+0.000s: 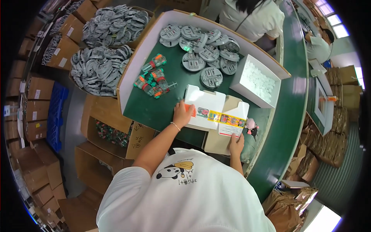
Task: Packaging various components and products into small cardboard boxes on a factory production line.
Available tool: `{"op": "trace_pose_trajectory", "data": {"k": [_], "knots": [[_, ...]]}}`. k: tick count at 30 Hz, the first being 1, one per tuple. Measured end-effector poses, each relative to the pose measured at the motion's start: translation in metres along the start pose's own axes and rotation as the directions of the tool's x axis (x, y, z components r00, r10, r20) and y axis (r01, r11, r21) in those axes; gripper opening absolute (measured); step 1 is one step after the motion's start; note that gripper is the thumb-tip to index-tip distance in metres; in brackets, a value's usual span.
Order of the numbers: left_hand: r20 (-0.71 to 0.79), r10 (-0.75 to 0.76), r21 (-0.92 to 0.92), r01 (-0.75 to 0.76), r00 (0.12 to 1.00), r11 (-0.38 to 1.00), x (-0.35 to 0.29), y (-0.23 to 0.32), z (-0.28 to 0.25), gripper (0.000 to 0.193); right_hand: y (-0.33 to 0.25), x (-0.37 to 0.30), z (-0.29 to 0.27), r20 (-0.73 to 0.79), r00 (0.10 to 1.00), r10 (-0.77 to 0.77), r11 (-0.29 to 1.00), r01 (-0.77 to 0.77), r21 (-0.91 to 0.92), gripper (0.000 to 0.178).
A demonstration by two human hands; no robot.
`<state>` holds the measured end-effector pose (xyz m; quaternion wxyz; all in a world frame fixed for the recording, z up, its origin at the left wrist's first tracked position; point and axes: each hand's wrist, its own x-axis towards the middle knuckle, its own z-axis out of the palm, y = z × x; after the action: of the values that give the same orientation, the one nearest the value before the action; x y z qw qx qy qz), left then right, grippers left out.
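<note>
A flattened white printed carton with orange and yellow artwork lies in front of me at the near edge of the green table. My left hand closes on its left end, the thumb over the printed face. At the lower right corner, my right hand grips the same carton, next to a bare brown cardboard flap. Small clear, orange and green toy vehicles lie beyond my left hand. Grey round plastic parts are piled farther back. A pink and black toy sits just right of the carton.
An open white box of small white pieces stands at the table's right. Cartons heaped with grey parts and a box of coloured parts are left. A green conveyor runs along the right; a co-worker is beyond the table.
</note>
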<state>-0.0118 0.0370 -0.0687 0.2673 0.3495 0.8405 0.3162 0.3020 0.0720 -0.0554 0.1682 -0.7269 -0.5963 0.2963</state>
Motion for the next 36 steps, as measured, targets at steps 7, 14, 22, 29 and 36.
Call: {"op": "trace_pose_trajectory", "data": {"k": [7, 14, 22, 29, 36], "knots": [[-0.003, -0.107, -0.591, 0.085, 0.994, 0.802, -0.004, -0.027, -0.013, 0.052, -0.068, 0.001, -0.007, -0.214, 0.895, -0.392, 0.901, 0.326, -0.286, 0.042], [-0.186, -0.22, -0.248, 0.171, 0.958, 0.954, -0.108, -0.063, -0.061, 0.034, -0.102, -0.007, 0.019, 0.092, 0.407, -0.909, 0.417, 0.893, 0.17, 0.023], [-0.005, -0.704, 0.413, 0.643, 0.71, 0.645, -0.318, -0.287, -0.048, 0.043, -0.137, -0.049, 0.029, 0.476, 0.33, -0.815, 0.559, 0.662, 0.499, 0.009], [0.028, -0.875, 0.161, 0.862, 0.483, 0.481, -0.385, -0.309, -0.043, 0.041, -0.169, -0.083, 0.071, 0.526, 0.175, -0.832, 0.495, 0.661, 0.563, 0.01], [-0.075, -0.847, -0.243, 0.814, 0.526, 0.527, -0.333, -0.371, -0.095, 0.035, -0.231, -0.164, 0.148, 0.669, 0.066, -0.74, 0.549, 0.633, 0.546, 0.01]]}}
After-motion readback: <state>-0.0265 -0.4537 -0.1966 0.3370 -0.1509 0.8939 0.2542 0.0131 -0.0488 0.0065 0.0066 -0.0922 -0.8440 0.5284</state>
